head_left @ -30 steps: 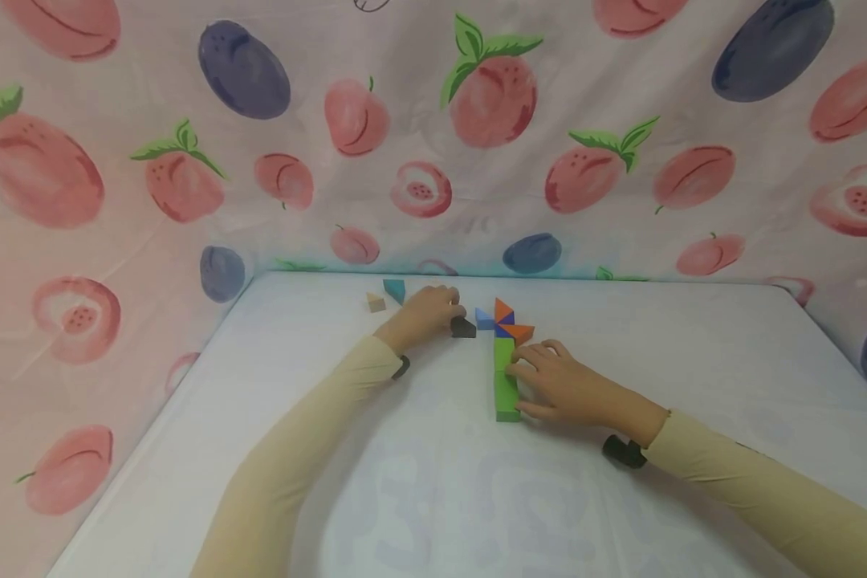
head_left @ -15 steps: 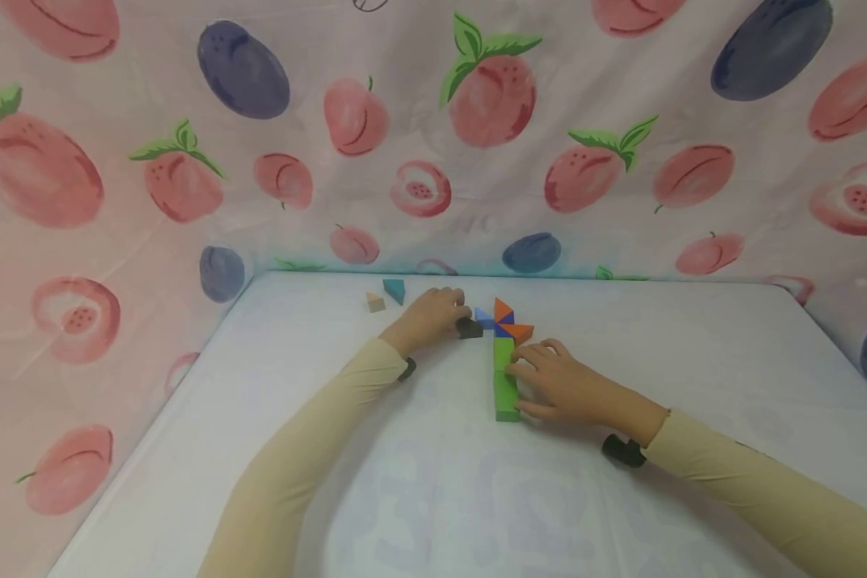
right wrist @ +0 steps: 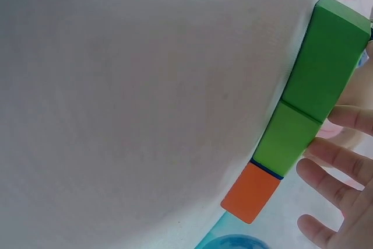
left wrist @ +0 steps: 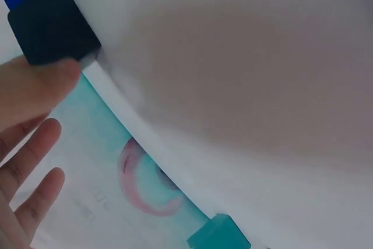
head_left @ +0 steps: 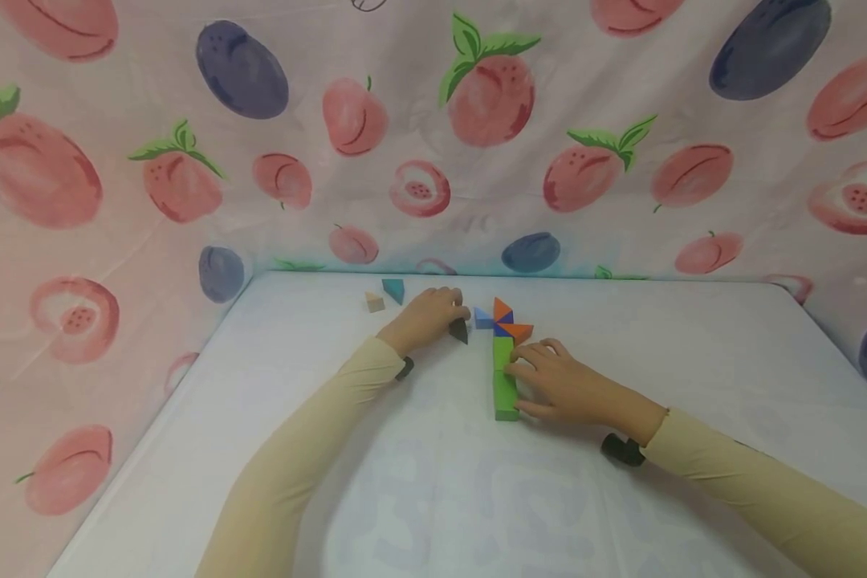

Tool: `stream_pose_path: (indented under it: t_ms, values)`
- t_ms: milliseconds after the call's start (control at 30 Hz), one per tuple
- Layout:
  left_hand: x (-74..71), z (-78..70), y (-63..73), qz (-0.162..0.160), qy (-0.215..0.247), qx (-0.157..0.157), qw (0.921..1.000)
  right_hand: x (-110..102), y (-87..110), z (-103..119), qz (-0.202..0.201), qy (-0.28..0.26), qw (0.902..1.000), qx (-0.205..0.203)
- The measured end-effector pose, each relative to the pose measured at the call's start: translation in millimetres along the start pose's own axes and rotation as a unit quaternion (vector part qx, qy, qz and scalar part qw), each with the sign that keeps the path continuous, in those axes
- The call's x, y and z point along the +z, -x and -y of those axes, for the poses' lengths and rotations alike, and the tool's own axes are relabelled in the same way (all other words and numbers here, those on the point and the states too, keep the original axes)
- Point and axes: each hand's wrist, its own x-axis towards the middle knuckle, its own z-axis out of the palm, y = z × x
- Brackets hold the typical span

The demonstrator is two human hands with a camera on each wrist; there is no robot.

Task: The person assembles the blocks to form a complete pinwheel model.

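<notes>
My left hand (head_left: 425, 318) pinches the black block (head_left: 459, 330). In the left wrist view my thumb (left wrist: 55, 80) presses its edge, while the other fingers seen there are spread and touch nothing. I cannot tell whether the block rests on the desk (head_left: 405, 482) or is slightly lifted.

The relation that counts, I judge, is the gap to my right: the light blue block (head_left: 483, 319) lies just beside the black one, apart from it, slightly farther from me. The black block's tapered end points toward me and a little right, not squarely at its neighbour. My left hand is the nearer one to that gap.

The light blue block joins two orange blocks (head_left: 502, 307) and some dark blue pieces (head_left: 506, 318) in a pinwheel. From it two green blocks (head_left: 506, 393) run end to end straight toward me. My right hand (head_left: 559, 385) grips nothing; its loosely bent fingers touch their right side.

Beyond my left hand, to the left, lie the teal block (head_left: 393, 290) and the tan block (head_left: 374, 302), near each other.
</notes>
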Motion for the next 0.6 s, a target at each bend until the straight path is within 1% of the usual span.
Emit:
stream_pose_path:
  t_ms: [67, 167, 300, 400, 500, 600]
  values:
    - [-0.6, 1.3, 1.8, 0.0, 0.004, -0.001, 1.0, 1.0, -0.2, -0.6, -0.001, 0.002, 1.0, -0.001]
    - [-0.1, 2.3, 2.6, 0.006, 0.011, -0.015, 0.9998, 2.3, -0.4, -1.7, -0.001, 0.006, 1.0, -0.001]
    - [2.4, 1.4, -0.3, 0.013, 0.004, -0.053, 0.9985, 2.6, -0.3, -2.0, 0.003, 0.003, 1.0, 0.001]
    - [4.7, 0.2, -2.5, 0.017, -0.018, -0.076, 0.9968, 1.7, -0.2, -1.3, 0.005, 0.0, 1.0, 0.003]
    - [7.5, -0.4, -3.5, 0.021, -0.027, -0.083, 0.996, 1.4, -0.1, -1.1, 0.005, 0.001, 1.0, 0.002]
    - [8.7, -0.8, -4.3, 0.024, -0.023, -0.077, 0.9965, 1.4, -0.2, -1.4, 0.001, 0.001, 1.0, -0.003]
